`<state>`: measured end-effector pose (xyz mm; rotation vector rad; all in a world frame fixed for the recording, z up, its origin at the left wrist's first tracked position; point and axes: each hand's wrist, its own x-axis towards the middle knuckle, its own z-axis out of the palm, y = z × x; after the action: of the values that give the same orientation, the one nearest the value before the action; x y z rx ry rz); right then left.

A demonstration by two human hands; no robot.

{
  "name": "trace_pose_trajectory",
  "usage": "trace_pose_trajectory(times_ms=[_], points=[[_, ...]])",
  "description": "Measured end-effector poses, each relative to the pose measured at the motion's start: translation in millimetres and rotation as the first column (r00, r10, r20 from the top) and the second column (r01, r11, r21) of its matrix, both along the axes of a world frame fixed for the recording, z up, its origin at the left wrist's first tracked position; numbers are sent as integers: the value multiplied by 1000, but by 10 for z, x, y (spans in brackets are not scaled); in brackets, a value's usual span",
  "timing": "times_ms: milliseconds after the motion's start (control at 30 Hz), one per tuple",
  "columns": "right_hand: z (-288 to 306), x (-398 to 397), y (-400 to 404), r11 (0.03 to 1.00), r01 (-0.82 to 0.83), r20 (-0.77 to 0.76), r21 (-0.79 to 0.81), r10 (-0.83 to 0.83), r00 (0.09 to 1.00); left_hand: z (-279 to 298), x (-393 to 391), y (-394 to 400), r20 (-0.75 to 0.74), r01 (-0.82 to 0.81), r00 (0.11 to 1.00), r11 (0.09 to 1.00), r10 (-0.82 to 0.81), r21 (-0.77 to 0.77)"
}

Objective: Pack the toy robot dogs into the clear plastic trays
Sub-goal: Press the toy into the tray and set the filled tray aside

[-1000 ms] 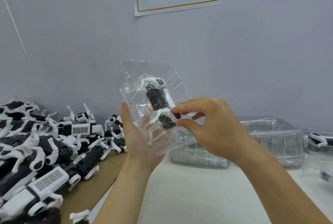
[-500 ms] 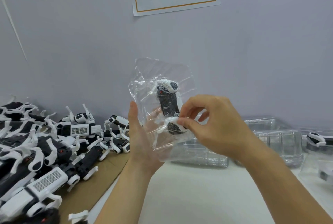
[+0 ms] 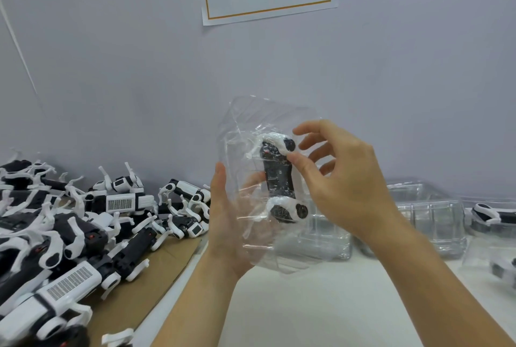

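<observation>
I see a white bench (image 3: 321, 304) running along a pale grey wall (image 3: 139, 67). At its left edge, a heap of black-and-white toy robot dogs (image 3: 69, 221) lies on brown cardboard (image 3: 156, 271). Stacked clear plastic trays (image 3: 427, 215) sit along the back edge. My left hand (image 3: 231, 223) cradles a clear moulded plastic tray (image 3: 245, 134) upright above the bench, palm behind it, fingers straight. One black-and-white toy dog (image 3: 279, 179) sits inside. My right hand (image 3: 343, 173) has its grip half curled, thumb and forefinger pinching the dog's upper end.
</observation>
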<state>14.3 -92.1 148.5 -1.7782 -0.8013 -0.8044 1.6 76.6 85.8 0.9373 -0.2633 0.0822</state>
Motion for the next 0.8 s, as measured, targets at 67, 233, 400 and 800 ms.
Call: trace_pose_trajectory(times_ms=[67, 233, 400, 800], points=[[-6, 3, 0, 1000, 15, 32, 12, -16, 999, -28, 3, -17, 8, 7, 1000, 1000, -8, 2], [-23, -4, 32, 999, 34, 135, -4, -33, 990, -42, 6, -15, -10, 26, 1000, 1000, -27, -7], [-27, -4, 42, 999, 36, 161, -6, -35, 986, -38, -10, 13, 0, 11, 1000, 1000, -11, 12], [0, -15, 39, 999, 21, 110, 48, -26, 994, -29, -33, 78, -1, 63, 998, 994, -63, 84]])
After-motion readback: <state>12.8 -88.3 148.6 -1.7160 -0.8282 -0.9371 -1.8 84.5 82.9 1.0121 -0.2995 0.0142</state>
